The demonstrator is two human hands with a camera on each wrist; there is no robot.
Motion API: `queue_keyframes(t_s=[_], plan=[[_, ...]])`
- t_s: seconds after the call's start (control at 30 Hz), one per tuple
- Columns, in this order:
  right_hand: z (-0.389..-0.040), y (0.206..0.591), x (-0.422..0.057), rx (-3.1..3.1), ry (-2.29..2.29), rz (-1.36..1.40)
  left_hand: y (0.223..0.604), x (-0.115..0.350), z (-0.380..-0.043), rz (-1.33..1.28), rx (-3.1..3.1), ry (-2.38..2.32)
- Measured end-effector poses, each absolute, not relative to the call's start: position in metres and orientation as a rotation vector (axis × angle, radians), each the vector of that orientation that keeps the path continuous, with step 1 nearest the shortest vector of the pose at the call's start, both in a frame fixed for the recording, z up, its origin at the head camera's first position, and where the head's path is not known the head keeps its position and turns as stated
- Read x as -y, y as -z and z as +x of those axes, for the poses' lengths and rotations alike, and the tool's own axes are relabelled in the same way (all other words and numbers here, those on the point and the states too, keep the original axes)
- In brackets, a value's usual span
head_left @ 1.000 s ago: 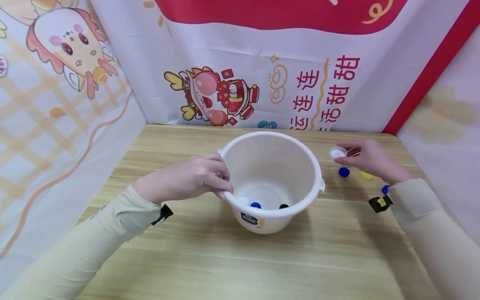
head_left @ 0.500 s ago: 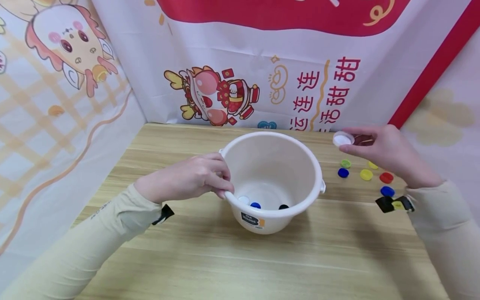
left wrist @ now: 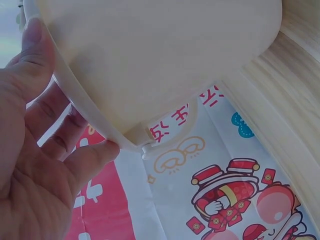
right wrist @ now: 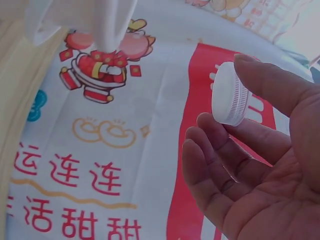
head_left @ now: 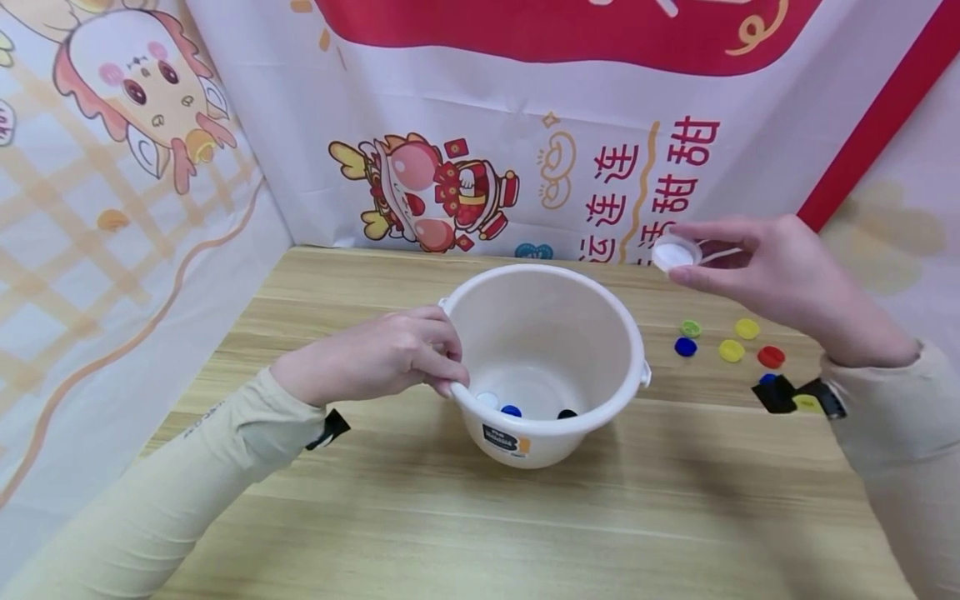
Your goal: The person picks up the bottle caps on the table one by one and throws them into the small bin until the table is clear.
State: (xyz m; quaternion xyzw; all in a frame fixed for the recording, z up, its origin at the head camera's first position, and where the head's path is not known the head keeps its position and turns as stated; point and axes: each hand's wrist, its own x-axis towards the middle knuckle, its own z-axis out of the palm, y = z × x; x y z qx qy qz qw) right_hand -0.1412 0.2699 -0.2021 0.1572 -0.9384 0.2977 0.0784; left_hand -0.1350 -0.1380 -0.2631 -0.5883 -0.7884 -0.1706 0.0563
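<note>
A white bottle cap (head_left: 672, 255) is pinched between thumb and fingers of my right hand (head_left: 780, 271), held in the air right of the bucket. Its ribbed side shows in the right wrist view, where the cap (right wrist: 230, 94) sits against the thumb tip. My left hand (head_left: 382, 354) grips the left rim of a cream plastic bucket (head_left: 540, 275). In the left wrist view the thumb and fingers of that hand (left wrist: 45, 150) lie along the rim. Inside the bucket are a white cap (head_left: 487, 400), a blue cap (head_left: 512, 411) and a black cap (head_left: 567, 413).
Right of the bucket lie a green cap (head_left: 690, 328), a dark blue cap (head_left: 686, 347), two yellow caps (head_left: 732, 350), a red cap (head_left: 771, 357) and a partly hidden blue cap (head_left: 768, 379). Printed cloth (head_left: 450, 92) hangs behind the wooden table (head_left: 450, 517).
My right hand has lifted the white cap up off the table area, drifting right and then back slightly left. The left hand and bucket have stayed put.
</note>
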Motion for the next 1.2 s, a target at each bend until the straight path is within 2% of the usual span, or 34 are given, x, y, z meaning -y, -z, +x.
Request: queue_keyframes(t_s=[0.4,1.2], plan=[[-0.135,0.187,-0.234,2.805,-0.915,0.599,0.263,0.138,-0.135,-1.775,2.411,0.517],[-0.144,0.188,-0.19,2.84,-0.937,0.8,0.264,0.138,-0.135,-1.783,2.368,0.513]])
